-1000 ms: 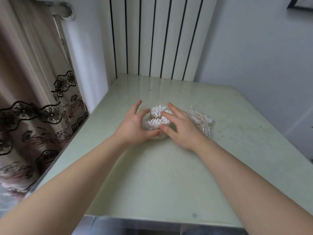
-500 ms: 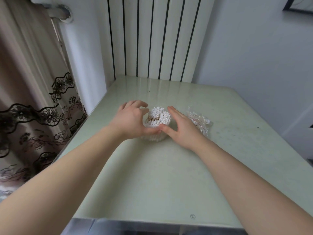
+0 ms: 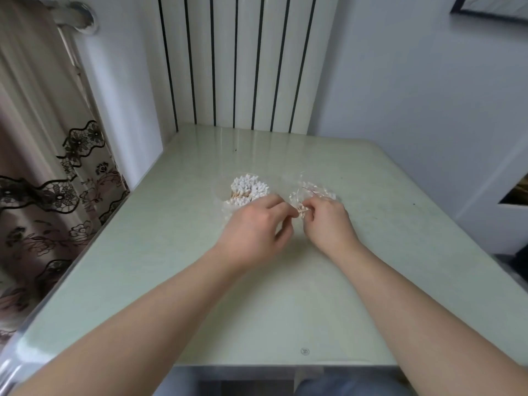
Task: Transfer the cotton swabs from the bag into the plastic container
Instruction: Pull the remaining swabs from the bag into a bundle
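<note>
Pinching a small bunch of swabs (image 3: pixel 301 210) between thumb and curled fingers, the right hand (image 3: pixel 328 224) sits at the near end of the clear bag (image 3: pixel 315 192). The left hand (image 3: pixel 257 225), blurred, is likewise curled, its thumb and forefinger meeting the same bunch from the other side. Whether either hand also grips the bag's film cannot be told. The bag lies flat on the table (image 3: pixel 285 295), with a few swabs left inside. Just left of it stands the plastic container (image 3: pixel 221 192), packed with upright swabs (image 3: pixel 250 187); the left hand's knuckles hide its near right wall. Both forearms cross the near half of the pale green table. Behind it is a white ribbed radiator (image 3: pixel 243 61); a lace-trimmed curtain (image 3: pixel 43 181) hangs at the left, and 1 dark picture frame (image 3: pixel 491 12) shows at upper right.
</note>
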